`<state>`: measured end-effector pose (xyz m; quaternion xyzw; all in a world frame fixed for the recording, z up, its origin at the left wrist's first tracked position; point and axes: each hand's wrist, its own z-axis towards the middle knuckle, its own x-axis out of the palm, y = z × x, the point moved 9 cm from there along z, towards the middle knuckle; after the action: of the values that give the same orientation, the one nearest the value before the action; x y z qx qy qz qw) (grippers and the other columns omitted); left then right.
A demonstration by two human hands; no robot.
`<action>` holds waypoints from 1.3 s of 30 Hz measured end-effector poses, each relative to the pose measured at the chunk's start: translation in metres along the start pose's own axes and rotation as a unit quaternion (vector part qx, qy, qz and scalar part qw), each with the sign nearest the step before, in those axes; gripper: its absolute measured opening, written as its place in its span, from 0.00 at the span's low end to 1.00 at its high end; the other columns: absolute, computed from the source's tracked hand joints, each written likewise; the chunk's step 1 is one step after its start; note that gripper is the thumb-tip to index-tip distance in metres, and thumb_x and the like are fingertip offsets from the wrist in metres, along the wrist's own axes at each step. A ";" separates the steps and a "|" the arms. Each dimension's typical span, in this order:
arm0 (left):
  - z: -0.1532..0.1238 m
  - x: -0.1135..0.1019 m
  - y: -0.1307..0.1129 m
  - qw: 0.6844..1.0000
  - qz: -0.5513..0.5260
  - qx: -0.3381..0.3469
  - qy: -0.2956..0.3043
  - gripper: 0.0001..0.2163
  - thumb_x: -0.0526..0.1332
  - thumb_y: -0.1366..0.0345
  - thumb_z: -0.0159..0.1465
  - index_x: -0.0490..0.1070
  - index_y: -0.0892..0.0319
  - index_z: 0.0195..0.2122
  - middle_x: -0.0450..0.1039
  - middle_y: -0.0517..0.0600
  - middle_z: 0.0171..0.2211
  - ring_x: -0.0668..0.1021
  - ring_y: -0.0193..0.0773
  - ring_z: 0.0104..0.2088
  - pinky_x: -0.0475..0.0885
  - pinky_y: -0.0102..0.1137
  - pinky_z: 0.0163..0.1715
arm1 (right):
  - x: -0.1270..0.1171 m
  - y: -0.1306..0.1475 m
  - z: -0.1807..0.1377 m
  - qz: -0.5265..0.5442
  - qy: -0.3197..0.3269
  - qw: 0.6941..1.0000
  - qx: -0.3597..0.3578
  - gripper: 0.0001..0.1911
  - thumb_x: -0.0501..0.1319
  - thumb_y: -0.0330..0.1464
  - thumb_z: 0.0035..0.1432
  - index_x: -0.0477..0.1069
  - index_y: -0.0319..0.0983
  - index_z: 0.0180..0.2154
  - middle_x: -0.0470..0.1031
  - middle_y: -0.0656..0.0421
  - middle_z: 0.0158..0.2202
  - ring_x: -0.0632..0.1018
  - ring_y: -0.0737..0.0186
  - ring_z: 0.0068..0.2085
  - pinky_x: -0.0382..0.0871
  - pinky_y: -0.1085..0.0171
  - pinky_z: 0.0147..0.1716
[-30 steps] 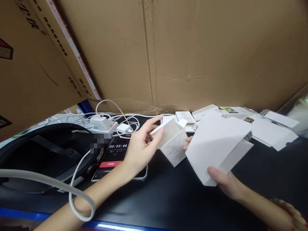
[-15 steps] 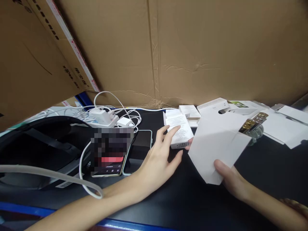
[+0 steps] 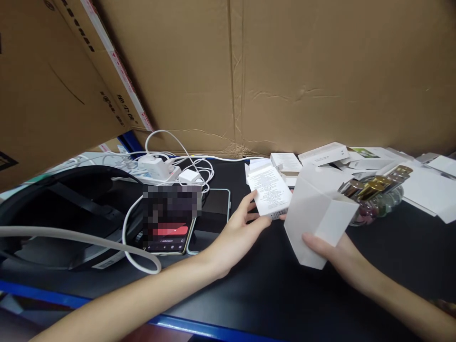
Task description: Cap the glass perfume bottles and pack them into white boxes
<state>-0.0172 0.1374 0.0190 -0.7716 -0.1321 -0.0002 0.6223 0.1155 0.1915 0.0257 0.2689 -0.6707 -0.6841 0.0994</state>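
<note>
Progress, as we judge it: printed box (image 3: 270, 194) lies flat on the table (image 3: 249, 285) at frame centre, our left hand (image 3: 239, 232) loosely open, fingertips at its near edge. Our right hand (image 3: 342, 259) grips the blank carton (image 3: 313, 216), right of centre, seemingly erected but unfilled.

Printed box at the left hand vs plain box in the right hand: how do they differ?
The printed box is smaller and carries fine text and a barcode; the plain box is larger with blank faces. The printed box lies on the black table with the left hand touching its edge; the plain box is held tilted in the right hand. Both are white card.
</note>
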 end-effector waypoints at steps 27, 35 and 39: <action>0.000 -0.008 0.009 0.993 -0.105 -0.018 -0.050 0.31 0.62 0.73 0.55 0.52 0.61 0.59 0.66 0.58 0.54 0.72 0.43 0.51 0.67 0.34 0.46 | -0.003 -0.003 0.004 -0.029 -0.006 0.999 -0.011 0.27 0.63 0.51 0.42 0.69 0.39 0.40 0.76 0.50 0.43 0.77 0.49 0.44 0.72 0.54 0.44; 0.001 -0.011 -0.011 0.990 -0.083 0.102 -0.051 0.19 0.66 0.67 0.54 0.66 0.59 0.47 0.74 0.53 0.46 0.74 0.43 0.49 0.67 0.36 0.49 | 0.007 0.010 -0.012 -0.017 0.026 0.996 -0.085 0.32 0.67 0.47 0.40 0.68 0.43 0.48 0.76 0.53 0.42 0.77 0.49 0.41 0.76 0.55 0.39; 0.000 -0.006 -0.018 0.987 -0.086 0.133 -0.023 0.16 0.67 0.68 0.53 0.69 0.59 0.42 0.77 0.49 0.43 0.78 0.41 0.43 0.70 0.35 0.46 | 0.011 0.010 -0.015 -0.029 0.044 0.994 -0.094 0.36 0.68 0.46 0.40 0.65 0.44 0.52 0.76 0.53 0.41 0.77 0.49 0.42 0.76 0.54 0.40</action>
<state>-0.0268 0.1392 0.0349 -0.6674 -0.2112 -0.0180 0.7139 0.1117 0.1726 0.0336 0.3079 -0.5904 -0.7340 0.1336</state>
